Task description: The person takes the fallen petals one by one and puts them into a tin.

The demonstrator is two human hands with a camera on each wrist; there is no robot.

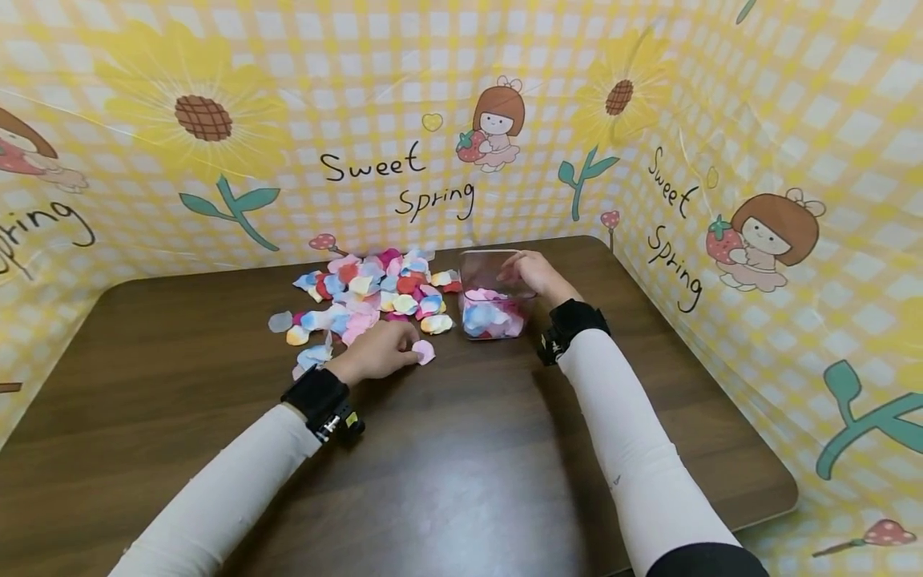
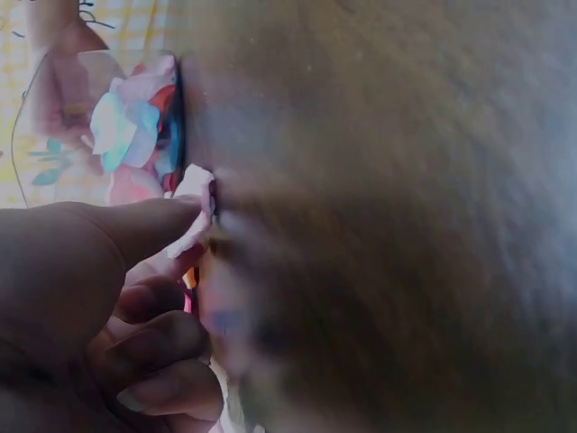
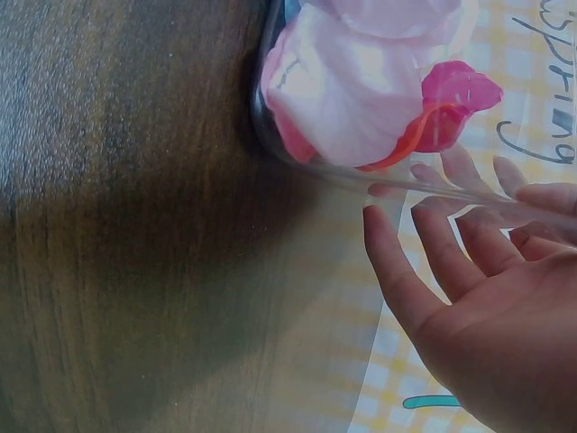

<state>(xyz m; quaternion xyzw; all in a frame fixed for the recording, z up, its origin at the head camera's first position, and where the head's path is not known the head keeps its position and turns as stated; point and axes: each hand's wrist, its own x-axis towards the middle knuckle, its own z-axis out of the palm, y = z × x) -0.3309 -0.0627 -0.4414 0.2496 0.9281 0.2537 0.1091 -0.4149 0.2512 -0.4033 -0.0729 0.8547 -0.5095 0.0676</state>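
Note:
Thumb and fingertips of my left hand (image 1: 382, 350) pinch a pale pink petal (image 1: 425, 352) low over the table; in the left wrist view the petal (image 2: 193, 206) stands at the thumb tip. The other fingers curl toward the palm. Right of the petal stands a clear plastic container (image 1: 493, 316), partly filled with pink, blue, red and magenta petals. My right hand (image 1: 535, 274) holds its right side near the rim. In the right wrist view the fingers of that hand (image 3: 487, 298) lie along the see-through wall beside a magenta petal (image 3: 462, 87).
A loose spread of mixed petals (image 1: 360, 292) covers the table's back middle, left of the container. The brown wooden table (image 1: 447, 481) ends at a yellow checked cloth (image 1: 404, 88) behind and on the right. Both wrists carry black camera straps (image 1: 315, 394).

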